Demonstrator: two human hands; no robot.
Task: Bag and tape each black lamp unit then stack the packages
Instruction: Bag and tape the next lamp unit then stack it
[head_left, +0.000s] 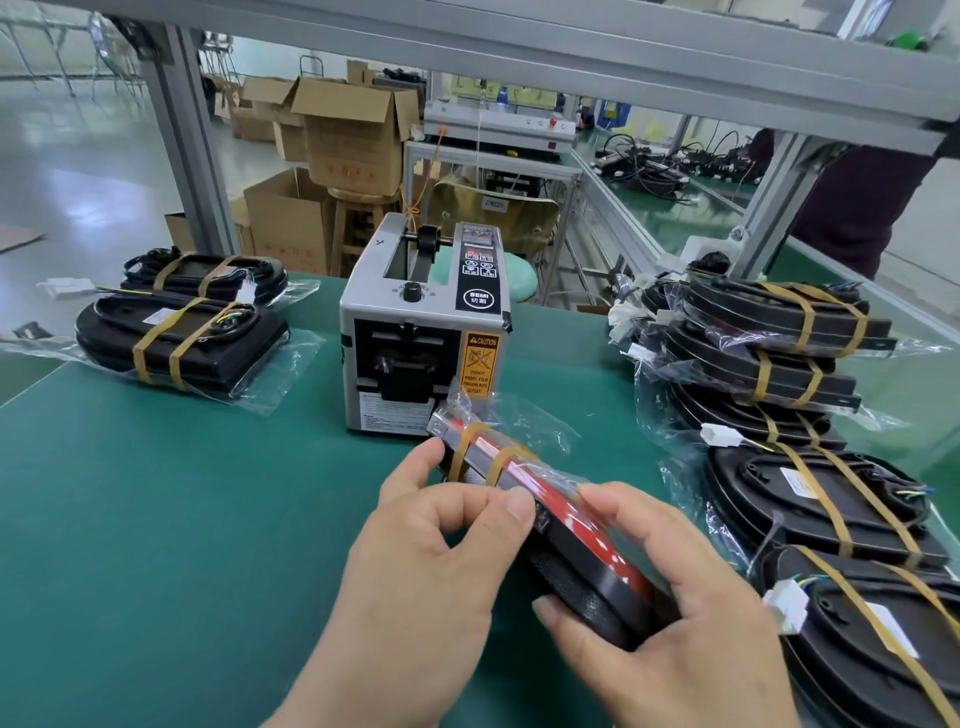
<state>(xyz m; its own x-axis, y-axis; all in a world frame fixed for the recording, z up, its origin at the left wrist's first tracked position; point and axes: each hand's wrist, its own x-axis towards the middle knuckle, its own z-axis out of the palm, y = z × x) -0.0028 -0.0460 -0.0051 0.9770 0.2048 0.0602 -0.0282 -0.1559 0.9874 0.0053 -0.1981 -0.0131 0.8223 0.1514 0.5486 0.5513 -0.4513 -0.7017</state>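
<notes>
Black lamp unit (587, 587) w/ red lens strip is held on edge above the green desk (156, 493), far end just in front of the tape dispenser (421, 332). Clear bag (524, 421) is on it, and two tan tape bands (462, 447) wrap the far end side by side. My left hand (441, 545) pinches the upper edge, thumb near the middle and index up by the bands. My right hand (675, 597) grips the near end, thumb underneath, fingers curled over the top. Step, imo: end of taping, i.e. checking or pressing the bands down before release. Loose bag tail sticks out past the bands toward the dispenser; can't tell if it needs a fold. No cut strip that I can make out at the outlet, too dark to be sure. Next move, as I judge it: swing the pkg right and lay it flat on the stack (769, 353), which is already several high and leaning. So seat it square w/ both hands and keep the white connectors and wires from getting pinched under it. Two more done pkgs (176, 332) sit far left, well apart from the rest.
</notes>
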